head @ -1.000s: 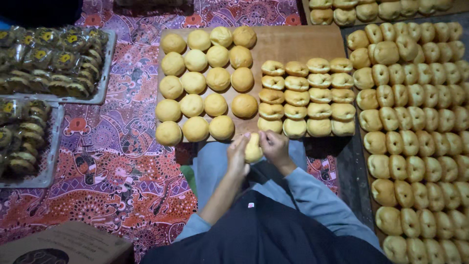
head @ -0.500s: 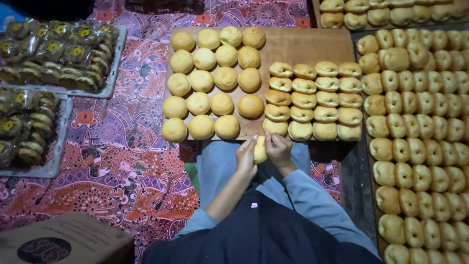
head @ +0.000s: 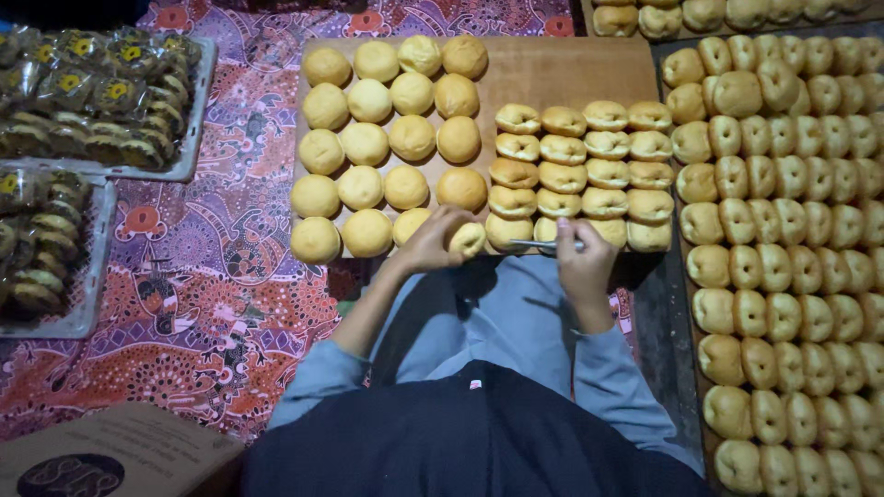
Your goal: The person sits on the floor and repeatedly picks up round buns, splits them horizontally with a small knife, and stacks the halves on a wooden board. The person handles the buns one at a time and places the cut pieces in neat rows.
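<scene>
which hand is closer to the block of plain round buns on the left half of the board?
Left. The left hand holds a bun right at the lower edge of the round buns. The right hand, gripping a thin metal tool, sits further off, below the split buns.

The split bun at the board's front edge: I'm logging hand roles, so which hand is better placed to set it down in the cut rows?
Probably left: the left hand already grips the bun; the right hand holds a knife.

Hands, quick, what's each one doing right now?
Left hand: closed around a round bun.
Right hand: closed on a thin metal knife.
</scene>
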